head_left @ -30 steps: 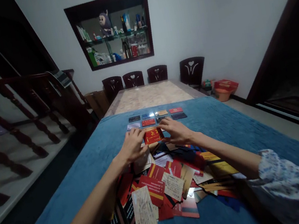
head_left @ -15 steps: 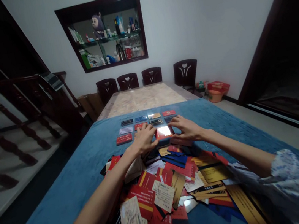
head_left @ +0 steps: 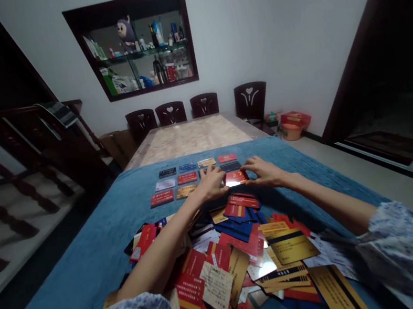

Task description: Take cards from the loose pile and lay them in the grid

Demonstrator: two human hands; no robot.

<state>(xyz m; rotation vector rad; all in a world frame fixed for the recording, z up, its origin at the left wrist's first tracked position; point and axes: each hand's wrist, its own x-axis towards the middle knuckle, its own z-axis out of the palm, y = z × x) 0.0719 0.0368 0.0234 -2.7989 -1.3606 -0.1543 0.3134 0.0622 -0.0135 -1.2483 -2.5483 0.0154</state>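
Observation:
Between my two hands is a shiny red card (head_left: 235,177), gripped by its short edges just above the blue cloth. My left hand (head_left: 212,181) pinches its left edge, and my right hand (head_left: 263,171) pinches the right one. Rows of cards lie beyond and to the left, among them a red card (head_left: 162,198), a gold card (head_left: 186,191) and a white card (head_left: 165,184). My left hand hides part of these rows. Closer to me spreads a loose pile with a gold striped card (head_left: 292,245), a cream card (head_left: 217,287) and blue cards (head_left: 236,229).
A blue cloth (head_left: 100,258) covers the near part of the table, and a marble-patterned top (head_left: 199,135) shows beyond it. Several dark chairs (head_left: 170,114) stand at the far side. A railing (head_left: 3,158) is at left, and a red-topped bucket (head_left: 292,126) sits on the floor at right.
Both hands have carried the red card slightly right and farther from me, toward the front row. More of that row now shows left of my hand. The camera view has shifted a little.

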